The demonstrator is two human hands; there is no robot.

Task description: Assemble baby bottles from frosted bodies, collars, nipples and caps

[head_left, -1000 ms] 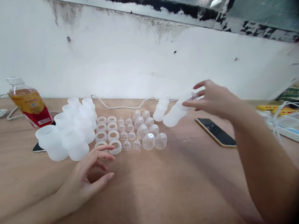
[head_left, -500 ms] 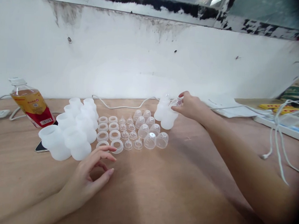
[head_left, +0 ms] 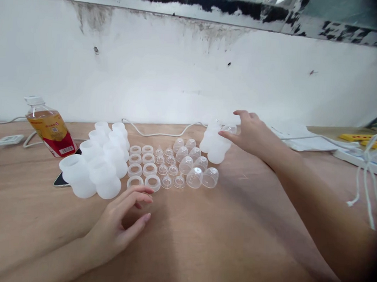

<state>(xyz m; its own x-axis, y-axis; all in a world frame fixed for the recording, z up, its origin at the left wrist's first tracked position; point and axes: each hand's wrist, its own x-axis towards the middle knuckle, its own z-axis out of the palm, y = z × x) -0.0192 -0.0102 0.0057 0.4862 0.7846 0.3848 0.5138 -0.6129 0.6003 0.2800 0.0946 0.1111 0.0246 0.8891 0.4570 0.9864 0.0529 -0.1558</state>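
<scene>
My right hand (head_left: 248, 132) is open, thumb and fingers apart, beside the clear top of a baby bottle (head_left: 219, 149) at the back right. Another baby bottle (head_left: 208, 138) stands close to it. My left hand (head_left: 128, 216) rests open near the table's front, fingers curved, with nothing in it. Just beyond its fingertips lie rows of white collar rings (head_left: 152, 182). Clear bottle nipples (head_left: 166, 181) sit right of the rings, then clear domed caps (head_left: 194, 178). Several white open-mouthed bottle bodies (head_left: 105, 178) stand left of the rings.
A drink bottle (head_left: 51, 128) stands at the left, near a dark phone (head_left: 61, 180) partly behind the white bodies. A white cable (head_left: 153, 135) runs along the wall. At right are a white bag (head_left: 303, 139), a power strip (head_left: 366, 162) and hanging cords (head_left: 366, 186).
My right hand's fingers have parted from the bottle top, leaving the bottle standing. The whole view has shifted a little. My left hand keeps nearly the same pose.
</scene>
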